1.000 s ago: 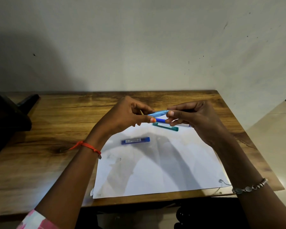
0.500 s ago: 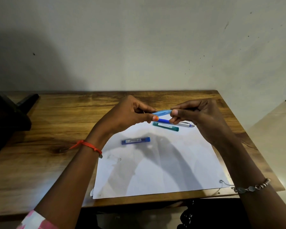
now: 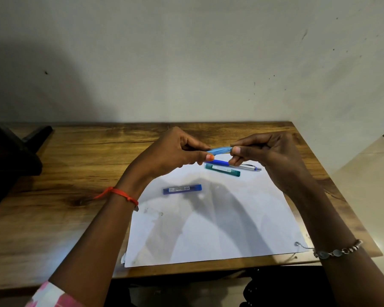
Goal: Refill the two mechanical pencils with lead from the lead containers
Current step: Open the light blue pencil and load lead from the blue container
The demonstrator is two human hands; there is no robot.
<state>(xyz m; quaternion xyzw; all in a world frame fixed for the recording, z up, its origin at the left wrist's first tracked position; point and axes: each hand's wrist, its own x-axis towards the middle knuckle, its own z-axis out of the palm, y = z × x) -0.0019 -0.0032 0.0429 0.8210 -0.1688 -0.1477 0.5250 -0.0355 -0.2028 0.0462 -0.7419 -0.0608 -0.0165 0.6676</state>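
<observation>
Left hand (image 3: 175, 151) and right hand (image 3: 266, 154) are both pinching the light blue plastic mechanical pencil (image 3: 220, 150) above the white paper sheet (image 3: 208, 229). Second dark-blue-and-silver mechanical pencil (image 3: 233, 165), teal lead container (image 3: 222, 170) and blue lead container (image 3: 182, 189) are lying untouched on the sheet; refilling is seemingly just starting.

We face a plain pale wall (image 3: 208, 63), speckled at two o'clock, behind a wooden table (image 3: 75, 173); pale floor (image 3: 368, 173) shows at three o'clock.
</observation>
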